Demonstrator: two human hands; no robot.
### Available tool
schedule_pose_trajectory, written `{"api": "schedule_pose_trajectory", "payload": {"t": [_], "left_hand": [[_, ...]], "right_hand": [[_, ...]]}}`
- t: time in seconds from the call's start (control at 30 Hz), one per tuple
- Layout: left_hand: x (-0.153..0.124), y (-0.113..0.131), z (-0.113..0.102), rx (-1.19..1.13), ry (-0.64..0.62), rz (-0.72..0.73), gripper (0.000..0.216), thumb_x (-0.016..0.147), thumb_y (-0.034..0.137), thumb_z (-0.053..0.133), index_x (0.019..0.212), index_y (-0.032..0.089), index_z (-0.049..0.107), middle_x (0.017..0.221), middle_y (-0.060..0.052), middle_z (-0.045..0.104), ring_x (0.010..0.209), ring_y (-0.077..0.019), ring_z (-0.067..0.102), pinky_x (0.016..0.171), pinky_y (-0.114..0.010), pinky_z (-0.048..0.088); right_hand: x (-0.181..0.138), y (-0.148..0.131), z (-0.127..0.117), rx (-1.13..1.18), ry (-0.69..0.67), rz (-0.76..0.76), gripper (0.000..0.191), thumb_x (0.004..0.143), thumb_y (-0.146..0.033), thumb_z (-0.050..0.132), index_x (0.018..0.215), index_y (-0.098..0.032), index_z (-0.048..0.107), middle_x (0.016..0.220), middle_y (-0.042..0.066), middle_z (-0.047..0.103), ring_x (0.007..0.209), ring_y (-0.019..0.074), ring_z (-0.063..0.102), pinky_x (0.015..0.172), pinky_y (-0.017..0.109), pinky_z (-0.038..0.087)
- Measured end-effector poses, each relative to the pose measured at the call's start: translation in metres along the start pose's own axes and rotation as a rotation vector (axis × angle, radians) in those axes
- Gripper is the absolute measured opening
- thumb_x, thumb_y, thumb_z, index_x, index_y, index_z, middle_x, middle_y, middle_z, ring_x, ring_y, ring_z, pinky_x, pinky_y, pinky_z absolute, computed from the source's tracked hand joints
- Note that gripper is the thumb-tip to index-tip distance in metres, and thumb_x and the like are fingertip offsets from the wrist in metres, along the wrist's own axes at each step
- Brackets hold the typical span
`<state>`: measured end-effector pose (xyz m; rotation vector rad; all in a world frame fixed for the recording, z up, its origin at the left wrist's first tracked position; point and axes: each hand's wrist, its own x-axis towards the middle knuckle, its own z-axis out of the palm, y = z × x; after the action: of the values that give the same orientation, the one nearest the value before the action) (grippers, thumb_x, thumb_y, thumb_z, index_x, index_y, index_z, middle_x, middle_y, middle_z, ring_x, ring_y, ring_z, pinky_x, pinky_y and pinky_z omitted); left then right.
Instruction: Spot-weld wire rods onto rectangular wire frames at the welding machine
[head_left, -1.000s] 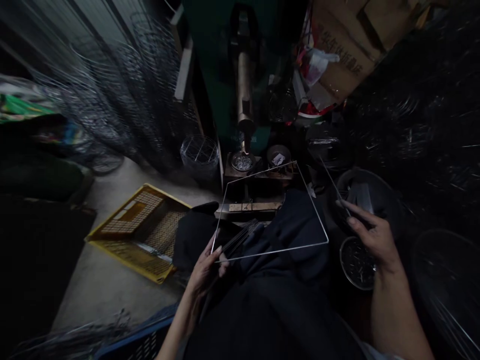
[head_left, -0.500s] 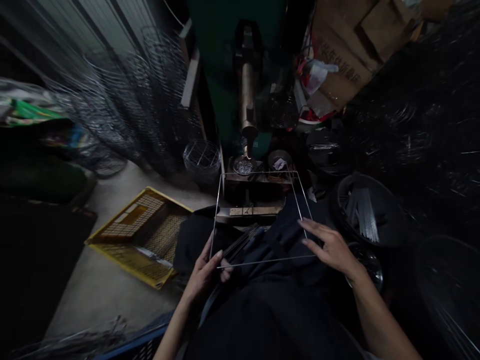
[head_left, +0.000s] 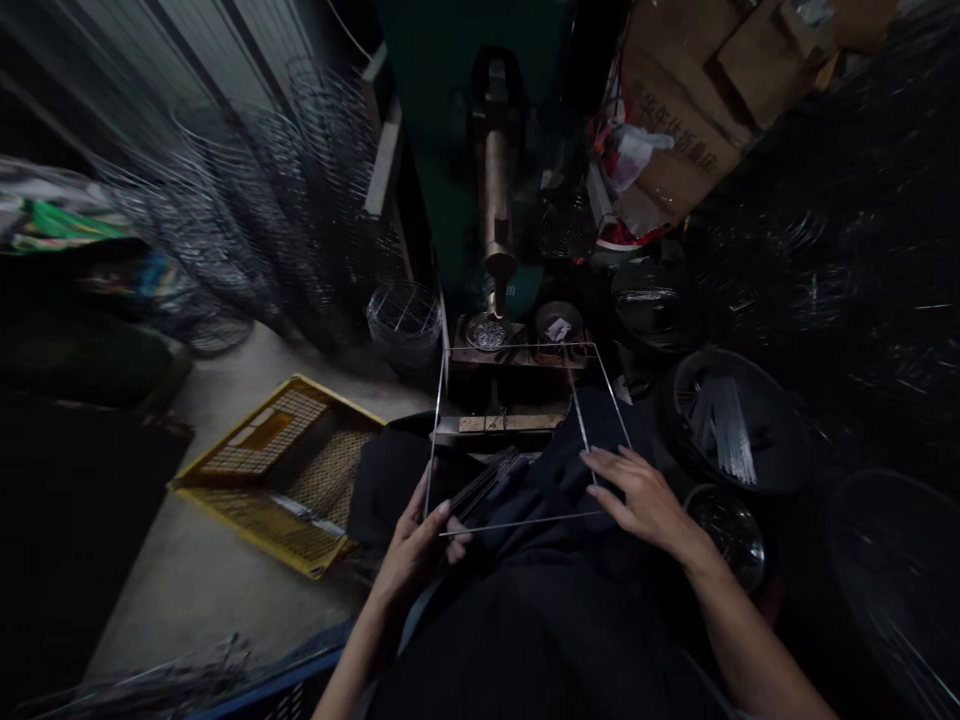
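A thin rectangular wire frame [head_left: 517,525] is held level above my lap. At its near left corner, my left hand [head_left: 411,540] is closed on the wire, thumb on top. A separate straight wire rod [head_left: 580,415] runs away from me just inside the frame's right side. My right hand [head_left: 637,500] pinches this rod at its near end, close to the frame's near right corner. Whether those fingers also touch the frame is hidden. Several loose wire rods [head_left: 487,480] lie across my lap beneath the frame.
Ahead stands a green machine with a metal arm [head_left: 496,190] above a small dish of metal bits [head_left: 487,333]. A yellow crate [head_left: 262,530] lies to the left. On the right are a black basin of metal strips [head_left: 772,400] and a shiny bowl [head_left: 724,535]. Cardboard [head_left: 690,110] leans behind.
My right hand has moved a little left, carrying the near end of the straight rod inward from the frame's right side. The left hand and frame have shifted very slightly right.
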<state>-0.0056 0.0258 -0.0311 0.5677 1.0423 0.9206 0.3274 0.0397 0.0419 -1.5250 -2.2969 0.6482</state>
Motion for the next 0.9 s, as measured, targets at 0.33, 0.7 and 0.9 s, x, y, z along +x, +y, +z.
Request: {"api": "schedule_pose_trajectory", "payload": {"t": [0.33,0.7,0.9], "left_hand": [[0.002,-0.005,0.010,-0.054,0.006,0.058,0.104,0.084,0.035,0.070,0.157,0.020,-0.002,0.062,-0.004,0.069,0.046,-0.0167,0.061,0.043,-0.022,0.047],[-0.002,-0.005,0.010,-0.104,0.012,0.072,0.103,0.083,0.035,0.072,0.158,0.022,0.002,0.060,-0.003,0.069,0.043,-0.0159,0.060,0.043,-0.021,0.046],[0.002,-0.010,0.004,-0.098,-0.016,0.060,0.099,0.086,0.036,0.068,0.157,0.022,0.000,0.063,-0.006,0.071,0.047,-0.0167,0.063,0.045,-0.022,0.049]], "right_hand": [[0.012,-0.013,0.022,0.147,0.057,-0.007,0.050,0.095,-0.031,0.055,0.145,-0.030,0.047,0.140,0.006,0.056,0.130,0.0255,0.053,0.114,0.053,0.036],[0.014,-0.020,0.022,0.289,0.114,0.040,0.045,0.096,-0.029,0.054,0.141,-0.027,0.054,0.140,0.004,0.056,0.129,0.0233,0.054,0.112,0.042,0.043],[0.016,-0.026,0.025,0.398,-0.011,0.009,0.045,0.095,-0.030,0.056,0.140,-0.026,0.055,0.137,0.004,0.060,0.126,0.0218,0.057,0.109,0.039,0.046]]}}
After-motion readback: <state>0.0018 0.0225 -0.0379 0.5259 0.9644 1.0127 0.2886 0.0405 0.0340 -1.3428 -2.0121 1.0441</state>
